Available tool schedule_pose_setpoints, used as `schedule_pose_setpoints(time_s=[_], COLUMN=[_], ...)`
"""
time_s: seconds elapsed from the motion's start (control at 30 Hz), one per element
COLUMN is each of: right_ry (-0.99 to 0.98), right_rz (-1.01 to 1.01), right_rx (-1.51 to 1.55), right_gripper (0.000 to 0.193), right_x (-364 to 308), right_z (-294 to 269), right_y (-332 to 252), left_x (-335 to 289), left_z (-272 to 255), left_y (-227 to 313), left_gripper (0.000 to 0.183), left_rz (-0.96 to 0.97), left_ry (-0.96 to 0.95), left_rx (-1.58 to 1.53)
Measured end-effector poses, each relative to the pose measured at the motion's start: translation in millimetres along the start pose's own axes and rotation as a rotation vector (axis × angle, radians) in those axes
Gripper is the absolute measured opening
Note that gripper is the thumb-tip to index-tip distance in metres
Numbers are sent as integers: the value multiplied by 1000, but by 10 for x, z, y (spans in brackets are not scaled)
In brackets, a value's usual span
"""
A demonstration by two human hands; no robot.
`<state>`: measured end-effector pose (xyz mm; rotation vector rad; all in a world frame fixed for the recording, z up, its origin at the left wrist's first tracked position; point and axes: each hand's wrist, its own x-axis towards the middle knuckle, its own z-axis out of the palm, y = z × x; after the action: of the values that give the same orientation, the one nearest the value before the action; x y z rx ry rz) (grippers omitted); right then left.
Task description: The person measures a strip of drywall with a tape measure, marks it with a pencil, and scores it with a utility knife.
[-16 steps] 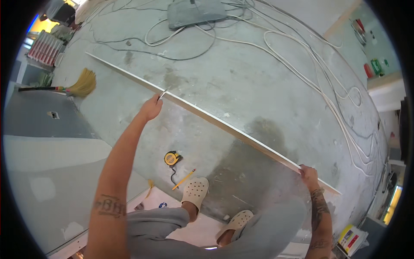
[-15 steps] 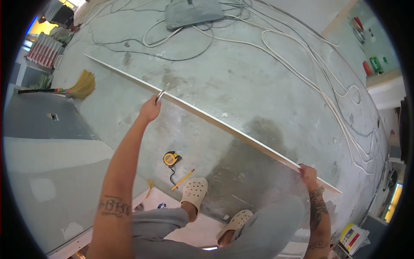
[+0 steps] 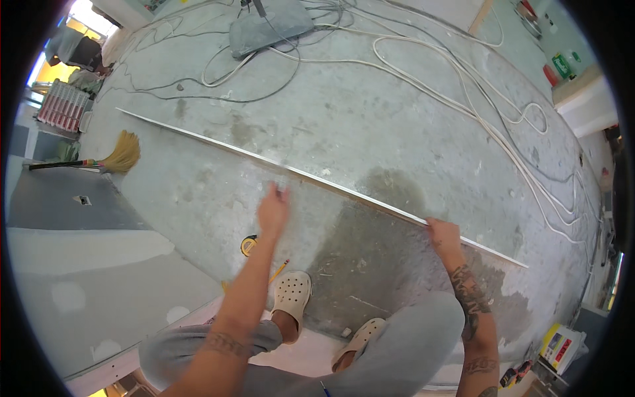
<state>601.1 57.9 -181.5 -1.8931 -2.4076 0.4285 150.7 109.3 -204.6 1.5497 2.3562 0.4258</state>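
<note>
A long, thin white angle strip (image 3: 357, 194) slants over the concrete floor from far left to near right. Toward its near-right end, my right hand (image 3: 446, 239) is closed around it. My left hand (image 3: 272, 210) is just on the near side of the strip's middle, apart from it and blurred by motion. Its fingers look curled, with a small dark thing between the tips that I cannot make out. Beside my left forearm lies a yellow and black tape measure (image 3: 249, 245). A yellow pencil (image 3: 279, 270), partly hidden by that forearm, lies close to my shoe.
Loose cables (image 3: 456, 109) wind across the far and right floor around a grey base plate (image 3: 268, 32). At left, a straw broom (image 3: 122, 153) lies near a grey and white panel (image 3: 86, 278). A white and yellow bag (image 3: 561, 347) stands at lower right; my feet wear beige clogs (image 3: 292, 293).
My left hand has left the strip and come nearer and to the right; the shiny metal tool it held there no longer shows clearly. My right hand, still on the strip, sits farther up and left.
</note>
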Motion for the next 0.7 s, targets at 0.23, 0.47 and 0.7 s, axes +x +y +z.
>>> schedule_pose_setpoints(time_s=[0.23,0.47,0.7], right_ry=[12,-24,143], right_rz=[117,235,112], right_rx=[143,-41,-81], right_gripper=[21,19,14], right_x=[-163,-1075,-664], right_z=[-178,-359,-274], right_y=[34,1652,1155], left_x=[-401,1040,981], left_z=[90,-535,-459], left_y=[557,-805,-531], left_gripper=[45,37,38], left_rz=[167,-27,26], left_ry=[-240,35,62], left_rx=[8,223,170])
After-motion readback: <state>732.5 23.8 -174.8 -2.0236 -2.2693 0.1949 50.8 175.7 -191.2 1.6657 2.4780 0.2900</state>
